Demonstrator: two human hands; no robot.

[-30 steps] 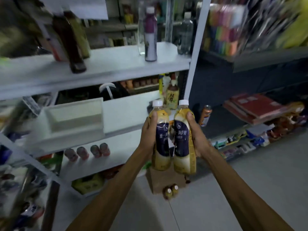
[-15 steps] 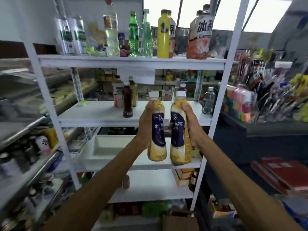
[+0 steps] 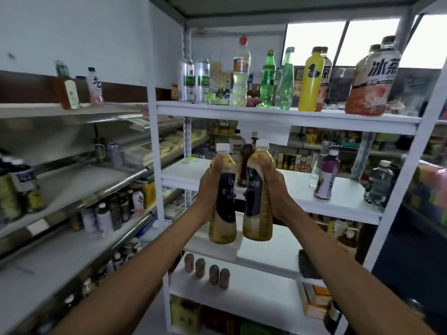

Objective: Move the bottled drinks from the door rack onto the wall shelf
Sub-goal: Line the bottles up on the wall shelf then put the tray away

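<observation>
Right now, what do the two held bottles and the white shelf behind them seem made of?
Left bottle and right bottle: probably clear glossy plastic; tan drink shows through around dark labels. White shelf: likely painted metal, smooth; slotted upright suggests it.

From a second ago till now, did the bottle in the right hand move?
Yes, upward. The bottle in the right hand had its cap below the white shelf with the purple bottle; now the cap is above that shelf board.

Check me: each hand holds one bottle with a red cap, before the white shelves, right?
Nearly. The head view shows white caps, not red. The left hand holds the left bottle, the right hand the right bottle, before the white shelves.
</observation>
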